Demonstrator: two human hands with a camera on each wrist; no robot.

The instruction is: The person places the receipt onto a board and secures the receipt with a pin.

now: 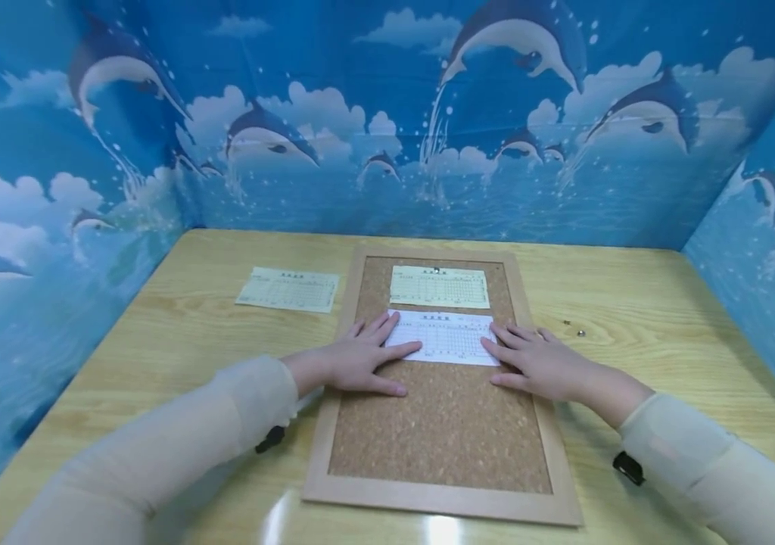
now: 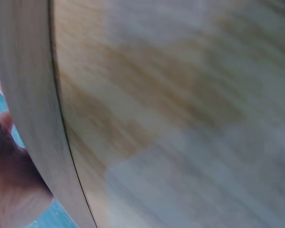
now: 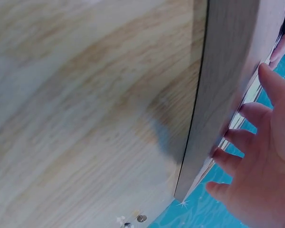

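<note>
Between the left hand [image 1: 358,360] and right hand [image 1: 543,363], both spread-fingered at its edges, the white paper slip [image 1: 446,337] lies on the corkboard [image 1: 438,428], where light, even pressure should keep it square.

Dolphin-print backdrop [image 1: 360,76] around wooden table [image 1: 633,295]

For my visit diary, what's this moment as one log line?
left hand: on white sheet, left side | right hand: on its right side | yellow sheets: one on corkboard, one on table
</note>
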